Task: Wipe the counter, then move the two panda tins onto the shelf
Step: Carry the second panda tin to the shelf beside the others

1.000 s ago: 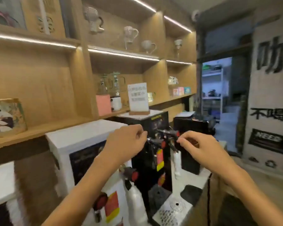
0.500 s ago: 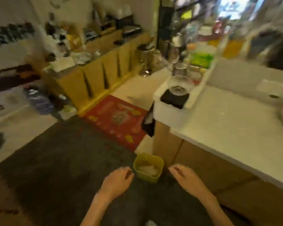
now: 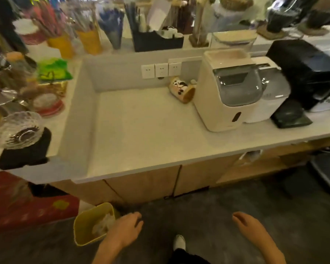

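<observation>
A panda tin (image 3: 181,89) lies on its side at the back of the white counter (image 3: 141,130), below the wall sockets and just left of a cream machine (image 3: 229,92). No second tin shows in this view. My left hand (image 3: 128,230) hangs low over the dark floor beside a yellow bin, fingers loosely apart and empty. My right hand (image 3: 248,226) is also low, open and empty. Both hands are well short of the counter's front edge.
A yellow bin (image 3: 92,227) with crumpled paper stands on the floor by my left hand. A glass dish (image 3: 17,130) on a black block sits on the raised ledge at left. A black machine (image 3: 311,73) and a white appliance (image 3: 271,96) stand right. Jars line the back.
The view has swung from the wooden shelf wall, across the floor, to the white counter. My hands dropped from chest height to low and stayed empty.
</observation>
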